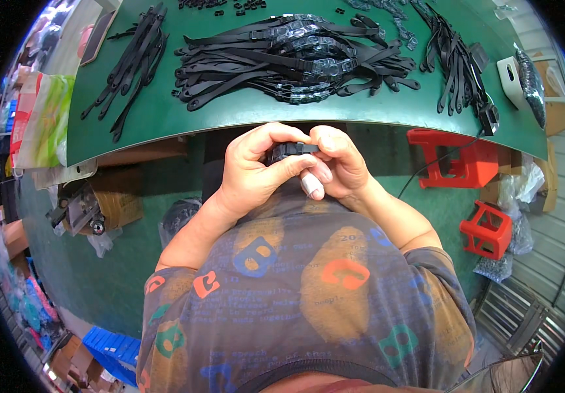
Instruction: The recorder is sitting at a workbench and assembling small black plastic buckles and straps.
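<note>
Pinched in my left hand (253, 165), a black watch (285, 152) sits just off the near edge of the green table (164, 118); with my right hand (345, 162) I pinch its strap (309, 148).

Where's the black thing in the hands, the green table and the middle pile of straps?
Black thing (287, 151): head view, its middle.
Green table (158, 111): head view, bare top.
Middle strap pile (295, 65): head view, its centre.
</note>
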The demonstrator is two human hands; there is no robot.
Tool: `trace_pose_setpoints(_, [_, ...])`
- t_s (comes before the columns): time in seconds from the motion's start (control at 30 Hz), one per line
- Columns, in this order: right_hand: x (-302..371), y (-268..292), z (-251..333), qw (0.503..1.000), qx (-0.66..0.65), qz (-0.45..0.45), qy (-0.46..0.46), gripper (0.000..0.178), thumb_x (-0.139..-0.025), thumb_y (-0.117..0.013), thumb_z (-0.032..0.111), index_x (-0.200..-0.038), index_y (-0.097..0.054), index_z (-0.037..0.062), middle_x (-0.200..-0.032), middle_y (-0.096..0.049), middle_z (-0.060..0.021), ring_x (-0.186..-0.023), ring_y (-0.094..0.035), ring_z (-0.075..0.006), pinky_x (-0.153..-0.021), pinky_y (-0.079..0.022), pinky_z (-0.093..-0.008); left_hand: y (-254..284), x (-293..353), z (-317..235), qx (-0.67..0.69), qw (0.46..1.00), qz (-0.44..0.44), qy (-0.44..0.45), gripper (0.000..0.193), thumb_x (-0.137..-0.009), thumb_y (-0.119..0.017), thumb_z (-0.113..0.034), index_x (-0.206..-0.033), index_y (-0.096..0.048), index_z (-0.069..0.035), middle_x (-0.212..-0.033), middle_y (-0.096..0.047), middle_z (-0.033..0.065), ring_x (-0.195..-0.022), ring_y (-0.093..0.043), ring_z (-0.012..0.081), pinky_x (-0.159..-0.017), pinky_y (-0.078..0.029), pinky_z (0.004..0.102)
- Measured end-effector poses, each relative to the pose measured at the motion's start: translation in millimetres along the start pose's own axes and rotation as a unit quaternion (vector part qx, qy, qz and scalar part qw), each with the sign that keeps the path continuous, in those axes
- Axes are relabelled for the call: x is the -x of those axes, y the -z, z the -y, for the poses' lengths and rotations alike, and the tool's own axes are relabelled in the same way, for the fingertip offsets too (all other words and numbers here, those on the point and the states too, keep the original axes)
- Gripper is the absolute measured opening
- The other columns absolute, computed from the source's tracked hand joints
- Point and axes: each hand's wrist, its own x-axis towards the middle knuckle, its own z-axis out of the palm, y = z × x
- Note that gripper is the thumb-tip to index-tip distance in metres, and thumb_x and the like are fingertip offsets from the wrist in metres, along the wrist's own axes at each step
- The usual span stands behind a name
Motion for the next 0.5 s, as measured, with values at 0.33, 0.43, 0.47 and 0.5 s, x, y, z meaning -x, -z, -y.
trace_pose_setpoints(0.33, [-2, -5, 4, 0.990, 0.132, -0.053, 0.019, 0.027, -0.100, -0.058, 0.025, -0.081, -0.053, 0.0058, -0.062, -0.053, -0.0065, -0.052, -0.060, -0.0230, -0.050, -0.052, -0.0330, 5, -10, -9, -0.147, 0.986, -0.016, -0.076, 0.027, -0.082, -0.079, -0.004, -0.107, -0.068, -0.002, -0.093, -0.067, 0.0047, -0.082, -0.063, 0.0115, -0.072, -0.051, 0.0258])
trace_pose_setpoints(0.43, [0, -3, 6, 0.976, 0.203, -0.080, 0.024, 0.027, -0.100, -0.059, 0.025, -0.083, -0.055, 0.0051, -0.065, -0.055, -0.0069, -0.055, -0.059, -0.0204, -0.051, -0.051, -0.0305, 9, -10, -17, -0.252, 0.964, 0.001, -0.082, 0.032, -0.080, -0.080, -0.007, -0.111, -0.069, -0.005, -0.088, -0.068, 0.0044, -0.078, -0.062, 0.0101, -0.068, -0.050, 0.0251])
trace_pose_setpoints(0.47, [-1, -2, 6, 0.975, 0.206, -0.082, 0.032, 0.024, -0.100, -0.059, 0.023, -0.084, -0.056, 0.0060, -0.064, -0.055, -0.0068, -0.054, -0.059, -0.0196, -0.051, -0.051, -0.0309, 6, -10, -26, -0.231, 0.972, -0.018, -0.035, 0.036, -0.082, -0.078, -0.005, -0.116, -0.068, -0.005, -0.088, -0.068, 0.0042, -0.077, -0.062, 0.0091, -0.068, -0.049, 0.0246])
trace_pose_setpoints(0.5, [-1, -2, 8, 0.975, 0.205, -0.083, 0.033, 0.024, -0.100, -0.059, 0.023, -0.084, -0.056, 0.0060, -0.064, -0.055, -0.0068, -0.054, -0.059, -0.0196, -0.051, -0.051, -0.0309, 5, -10, -31, -0.208, 0.977, -0.036, 0.012, 0.040, -0.083, -0.076, -0.003, -0.122, -0.066, -0.004, -0.088, -0.068, 0.0039, -0.077, -0.061, 0.0082, -0.067, -0.049, 0.0241])
